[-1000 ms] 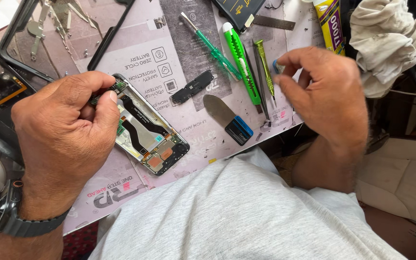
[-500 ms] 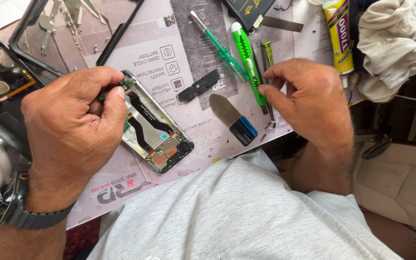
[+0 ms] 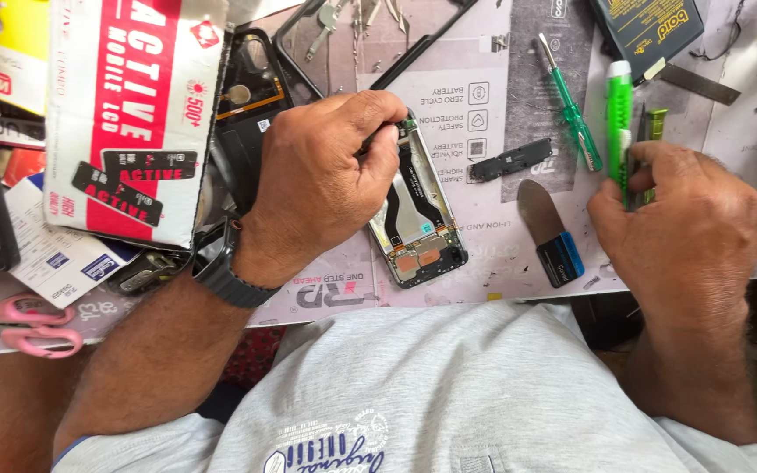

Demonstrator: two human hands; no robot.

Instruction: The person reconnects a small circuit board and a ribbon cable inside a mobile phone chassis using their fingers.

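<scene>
My left hand (image 3: 326, 184) grips the top end of an opened phone (image 3: 420, 229) that lies on the printed work mat (image 3: 484, 96), its flex cable and circuit boards exposed. A black watch (image 3: 219, 267) is on that wrist. My right hand (image 3: 685, 228) rests at the mat's right side. Its fingertips pinch a thin dark tool (image 3: 633, 171) that lies between a bright green-handled tool (image 3: 619, 109) and an olive one (image 3: 656, 123).
A metal pry blade with a blue grip (image 3: 549, 232), a small black part (image 3: 512, 159) and a slim green screwdriver (image 3: 571, 105) lie between my hands. A red and white box (image 3: 133, 114), a black back cover (image 3: 251, 105) and pink scissors (image 3: 19, 324) sit at left.
My right hand has closed its fingertips on the thin tool beside the green handle. My left hand has stayed on the phone. The view has shifted and now shows the box at left.
</scene>
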